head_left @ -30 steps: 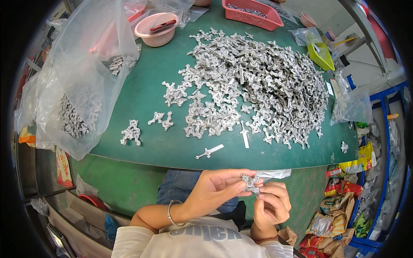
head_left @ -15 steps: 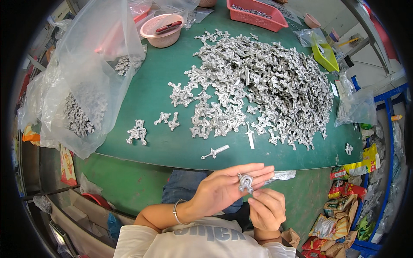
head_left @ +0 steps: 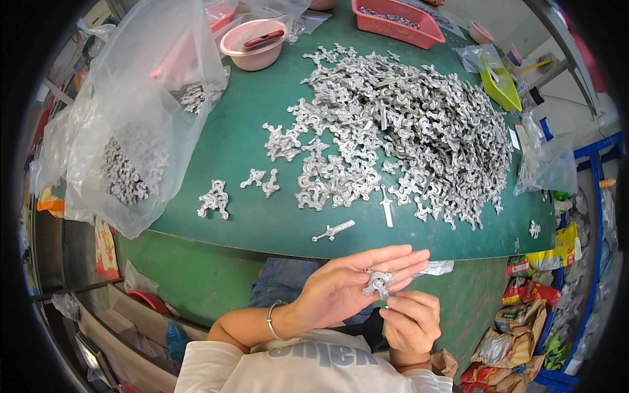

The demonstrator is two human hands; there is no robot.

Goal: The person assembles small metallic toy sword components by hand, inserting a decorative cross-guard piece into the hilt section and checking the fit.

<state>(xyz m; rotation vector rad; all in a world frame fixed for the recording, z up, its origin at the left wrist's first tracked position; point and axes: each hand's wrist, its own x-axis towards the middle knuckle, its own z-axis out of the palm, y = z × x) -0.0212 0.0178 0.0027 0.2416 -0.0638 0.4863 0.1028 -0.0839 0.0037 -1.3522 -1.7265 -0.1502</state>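
Silver casting (head_left: 378, 283), held in the left hand (head_left: 337, 288), pinched at its near end by the right hand (head_left: 414, 322); farther off, heaped castings (head_left: 426, 131) on the green worktop (head_left: 242, 124).

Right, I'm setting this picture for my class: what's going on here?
A person holds a small silver metal piece just off the near edge of a green table. It lies against the fingers of the left hand, while the fingertips of the right hand seem to pinch its lower end. A large heap of silver pieces covers much of the table, with a clear plastic bag to the left.
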